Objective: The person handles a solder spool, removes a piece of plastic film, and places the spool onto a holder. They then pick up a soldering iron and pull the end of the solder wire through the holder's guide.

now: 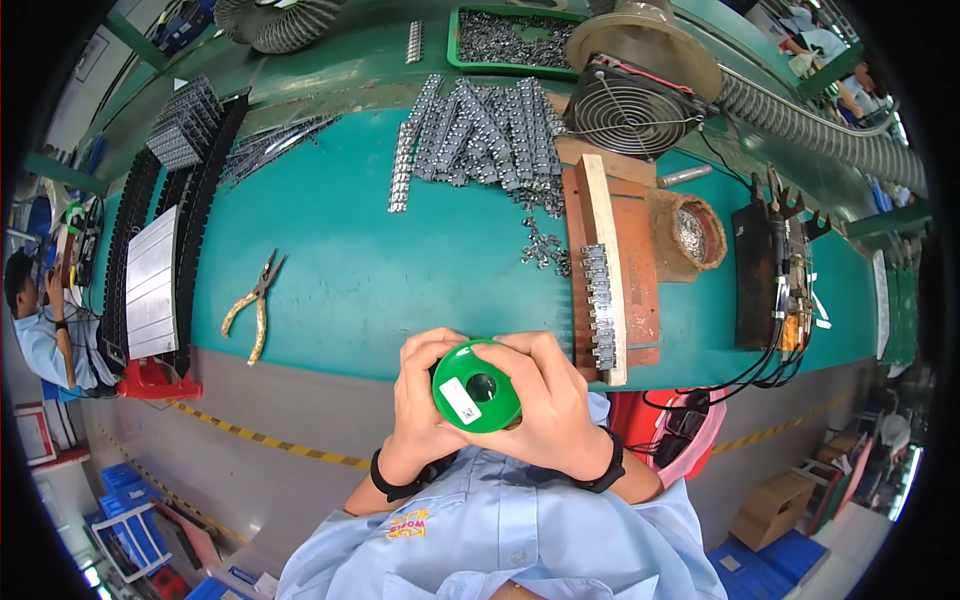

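Observation:
Both my hands hold a green spool [462,364] in front of my chest, just off the bench's near edge. The spool has a dark centre hole and a white label on its upward face. My left hand [415,395] is wrapped round its left side and my right hand [548,405] round its right side, with fingers curled over the far rim. Whatever is wound on the spool is hidden by my fingers. Right of my hands lies a wooden strip [603,300] with a row of small metal parts [600,320] along it. Pliers with yellowish handles [262,300] rest on the left.
Many metal part strips [480,130] are heaped at mid-bench, with loose parts [543,248] beside them. A fan [632,108], a round pot [697,233] and a cabled tool stand [757,275] occupy the right. Black racks [207,200] stand left. A co-worker [45,330] sits far left.

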Action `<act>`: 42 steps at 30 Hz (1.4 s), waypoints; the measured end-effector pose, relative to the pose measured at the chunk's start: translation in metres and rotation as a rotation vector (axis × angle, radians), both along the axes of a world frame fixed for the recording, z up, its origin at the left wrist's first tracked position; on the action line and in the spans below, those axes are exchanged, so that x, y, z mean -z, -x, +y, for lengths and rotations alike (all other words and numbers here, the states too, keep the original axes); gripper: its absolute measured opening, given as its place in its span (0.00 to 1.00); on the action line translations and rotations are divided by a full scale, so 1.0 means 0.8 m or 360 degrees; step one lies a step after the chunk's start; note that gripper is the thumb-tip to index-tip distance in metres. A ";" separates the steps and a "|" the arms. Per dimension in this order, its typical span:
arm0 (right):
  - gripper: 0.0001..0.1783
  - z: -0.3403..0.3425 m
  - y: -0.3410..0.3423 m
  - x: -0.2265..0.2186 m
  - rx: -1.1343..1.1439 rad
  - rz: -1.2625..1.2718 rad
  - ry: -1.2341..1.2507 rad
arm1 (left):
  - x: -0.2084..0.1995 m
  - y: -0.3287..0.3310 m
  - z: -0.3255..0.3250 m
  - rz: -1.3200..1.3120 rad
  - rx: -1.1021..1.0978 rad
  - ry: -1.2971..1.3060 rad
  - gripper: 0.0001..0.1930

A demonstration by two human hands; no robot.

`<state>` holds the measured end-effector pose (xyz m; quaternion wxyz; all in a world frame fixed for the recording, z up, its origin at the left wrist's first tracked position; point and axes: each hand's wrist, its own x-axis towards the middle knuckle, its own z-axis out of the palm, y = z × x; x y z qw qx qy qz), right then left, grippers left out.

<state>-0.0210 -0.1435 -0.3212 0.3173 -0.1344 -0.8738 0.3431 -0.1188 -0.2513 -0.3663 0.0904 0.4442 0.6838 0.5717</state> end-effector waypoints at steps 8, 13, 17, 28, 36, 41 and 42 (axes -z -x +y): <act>0.33 0.005 -0.006 0.002 -0.0113 0.0000 0.0092 | -0.018 0.016 0.002 0.0050 0.0284 0.0206 0.34; 0.34 0.001 -0.008 0.009 -0.0164 0.0060 0.0171 | -0.019 0.022 -0.006 0.0263 0.0330 0.0338 0.34; 0.35 -0.001 -0.002 0.007 -0.0239 0.0121 0.0304 | -0.040 0.015 -0.020 0.0488 0.0010 0.0380 0.32; 0.36 0.008 -0.005 0.000 -0.0226 -0.0081 0.0173 | -0.062 0.010 -0.023 0.0738 -0.0099 0.0570 0.30; 0.31 0.011 -0.022 -0.002 -0.0227 -0.0230 0.0274 | -0.060 0.021 -0.034 0.0371 -0.0025 0.0278 0.27; 0.27 0.012 -0.022 -0.002 -0.0239 -0.0213 0.0146 | -0.058 0.023 -0.038 0.0496 0.0051 0.0343 0.28; 0.26 0.012 -0.023 -0.003 -0.0241 -0.0196 0.0122 | -0.060 0.022 -0.037 0.0509 0.0047 0.0346 0.28</act>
